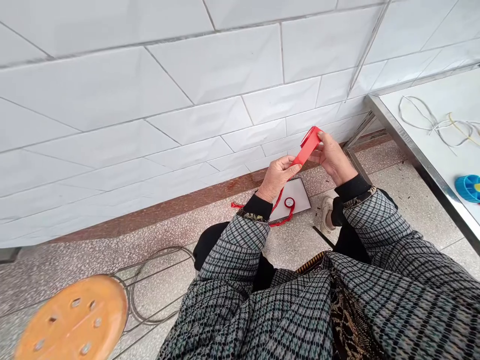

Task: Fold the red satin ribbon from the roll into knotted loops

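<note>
A roll of red tape (310,145) is held up between my two hands, in front of the white tiled wall. My right hand (332,155) grips the roll at its upper end, thumb on the tape. Lower down, my left hand (279,175) pinches the unrolled strip between thumb and fingers. From there a twisted red length hangs down past my left wrist towards the floor. Below, a white board (298,192) lies on the floor, and a small red roll (289,202) rests on it with a red strip trailing off its edge.
An orange round stool (75,320) stands at the lower left beside a metal wire frame (157,285). At the right, a metal-edged table (420,160) holds loose wires (437,125) and a blue round object (467,187). The tiled wall (210,65) rises ahead.
</note>
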Demonstrator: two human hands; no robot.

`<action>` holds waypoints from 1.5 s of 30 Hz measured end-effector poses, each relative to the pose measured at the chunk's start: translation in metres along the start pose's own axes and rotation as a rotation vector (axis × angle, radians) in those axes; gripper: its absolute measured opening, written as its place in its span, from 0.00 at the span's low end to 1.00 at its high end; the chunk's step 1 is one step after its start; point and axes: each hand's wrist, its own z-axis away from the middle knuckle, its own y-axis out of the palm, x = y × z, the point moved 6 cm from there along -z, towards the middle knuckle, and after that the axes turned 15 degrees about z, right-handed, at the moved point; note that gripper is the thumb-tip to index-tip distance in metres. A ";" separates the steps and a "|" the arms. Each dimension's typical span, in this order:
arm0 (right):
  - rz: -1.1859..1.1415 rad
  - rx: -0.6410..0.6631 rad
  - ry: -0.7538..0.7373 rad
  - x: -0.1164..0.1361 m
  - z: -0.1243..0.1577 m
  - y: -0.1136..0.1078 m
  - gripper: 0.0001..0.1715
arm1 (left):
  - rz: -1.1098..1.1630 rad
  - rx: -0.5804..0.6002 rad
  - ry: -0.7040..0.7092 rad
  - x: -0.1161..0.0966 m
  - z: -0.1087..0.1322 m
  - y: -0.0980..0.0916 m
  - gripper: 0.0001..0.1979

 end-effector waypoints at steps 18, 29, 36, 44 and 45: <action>0.032 0.584 0.241 -0.006 0.035 0.025 0.21 | -0.049 0.182 0.012 -0.001 -0.013 -0.017 0.46; 0.002 0.335 0.027 0.001 0.011 0.006 0.29 | -0.062 0.252 -0.026 -0.004 0.004 -0.005 0.48; 0.033 0.336 0.025 -0.002 0.017 0.011 0.30 | -0.152 0.237 -0.050 0.004 0.000 -0.012 0.50; 0.093 0.534 0.208 -0.009 0.039 0.025 0.25 | -0.120 0.179 0.038 -0.011 -0.006 -0.020 0.45; 0.108 0.549 0.223 -0.009 0.040 0.025 0.24 | -0.106 0.186 0.029 -0.012 -0.005 -0.018 0.44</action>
